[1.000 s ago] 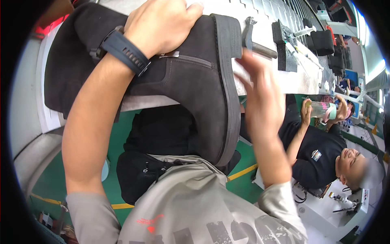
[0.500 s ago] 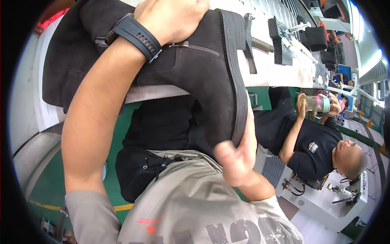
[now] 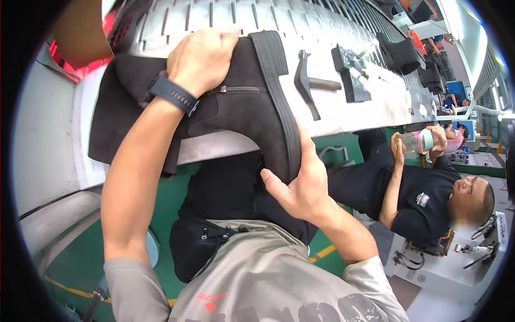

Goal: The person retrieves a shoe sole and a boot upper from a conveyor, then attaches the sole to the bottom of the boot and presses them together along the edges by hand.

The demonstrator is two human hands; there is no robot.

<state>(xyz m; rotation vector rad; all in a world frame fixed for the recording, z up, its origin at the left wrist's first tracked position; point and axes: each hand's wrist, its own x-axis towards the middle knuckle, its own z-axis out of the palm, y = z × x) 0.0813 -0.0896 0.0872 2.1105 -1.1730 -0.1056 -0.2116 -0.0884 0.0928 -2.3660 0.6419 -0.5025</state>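
Observation:
A dark brown suede ankle boot (image 3: 230, 115) lies on its side at the table's near edge, its toe hanging over that edge toward me. Its thick sole faces right, and a metal zip (image 3: 244, 89) runs along the side facing up. My left hand (image 3: 201, 59), with a black watch on the wrist, is closed on the boot near the heel; its fingertips are mostly hidden. At the toe, my right hand (image 3: 306, 188) has its thumb on the upper and its fingers behind the sole. More dark suede (image 3: 104, 129) lies to the left, partly covered by the boot.
Right of the boot lie a hammer (image 3: 310, 83) and a black block (image 3: 351, 75) with syringe-like tubes. Other dark boots (image 3: 399, 53) stand farther right on a slatted surface (image 3: 225, 16). Beyond the table's near edge, a person in black (image 3: 413, 193) holds a clear bottle (image 3: 413, 142).
My right thumb, raised and blurred before, now rests on the boot's toe. The view has shifted, showing more of the slatted surface and the whole hammer. My left hand stays on the boot.

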